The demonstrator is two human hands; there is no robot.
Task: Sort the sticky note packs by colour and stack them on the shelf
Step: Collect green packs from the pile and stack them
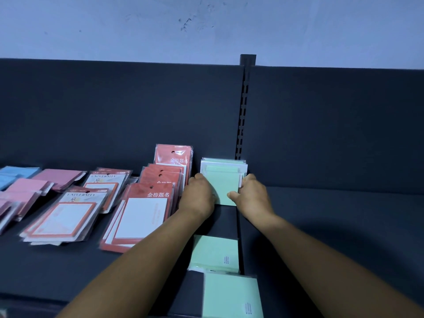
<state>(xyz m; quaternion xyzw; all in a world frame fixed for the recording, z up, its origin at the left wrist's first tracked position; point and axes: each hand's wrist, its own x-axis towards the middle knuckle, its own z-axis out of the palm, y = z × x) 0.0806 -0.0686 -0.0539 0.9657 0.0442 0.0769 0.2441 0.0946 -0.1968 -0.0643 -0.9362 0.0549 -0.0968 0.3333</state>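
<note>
Dark shelf unit against a pale wall.
A pale bluish wall [206, 26] with dark scuff marks rises behind a dark grey back panel [114, 111]. A slotted upright [243, 106] splits the panel in two. The shelf [344, 214] below is the same dark grey, under dim, cool light.

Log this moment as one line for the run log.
step: squaring green stack at shelf back | left hand: on stack's left edge | right hand: grips right edge | nearer green packs: unstacked
</note>
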